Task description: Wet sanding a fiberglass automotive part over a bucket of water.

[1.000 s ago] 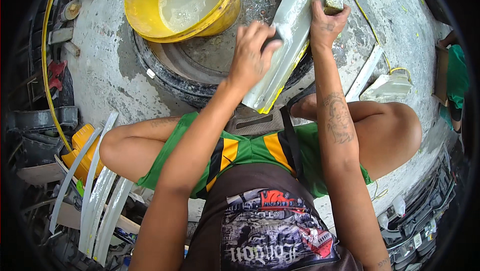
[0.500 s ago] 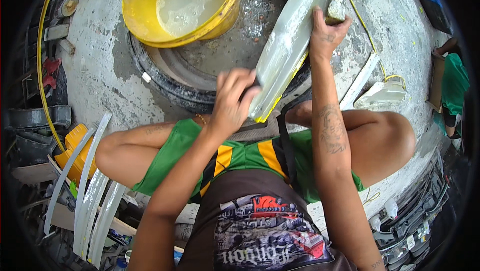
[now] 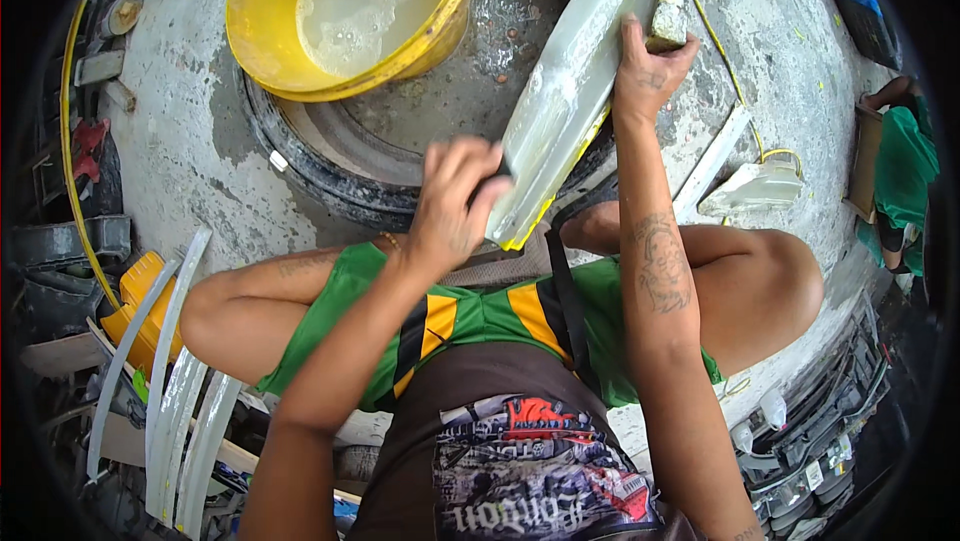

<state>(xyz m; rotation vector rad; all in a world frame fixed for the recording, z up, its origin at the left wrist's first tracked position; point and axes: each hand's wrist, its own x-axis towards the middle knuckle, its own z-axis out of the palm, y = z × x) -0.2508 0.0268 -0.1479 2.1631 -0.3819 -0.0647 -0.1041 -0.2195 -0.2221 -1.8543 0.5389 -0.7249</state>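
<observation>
While the right hand [image 3: 650,71] holds on to it, a long gray panel [image 3: 570,91] lies at a slant in front of the person. Its long line runs from far ahead and a bit to the right, down toward the lap and a bit to the left. The near end points at the lap, below the right hand's grip and to its left. The far end goes out of view, up past that grip.

The right hand is clamped on the panel's right side, with the thumb on top. Most of its fingers are tucked out of sight. Just above this grip sits a rough block [image 3: 670,16] with yellow on it. I can't tell if it is part of the panel.

The left hand [image 3: 450,201] is a little blurry. Its fingers and thumb are closed around a small black pad [image 3: 496,177]. The pad is at the panel's left edge, close to the near end, but I can't tell if they touch.

Up and to the left of the left hand's grip is a yellow bucket [image 3: 250,41] with cloudy, bubbly water [image 3: 370,6] in it. It leans over a big black ring [image 3: 320,181]. To the right of the right hand's grip, a thin yellow cord [image 3: 722,56] lies on the floor [image 3: 790,71]. Below that, a pale strip [image 3: 712,163] lies near a gray piece [image 3: 752,191].
</observation>
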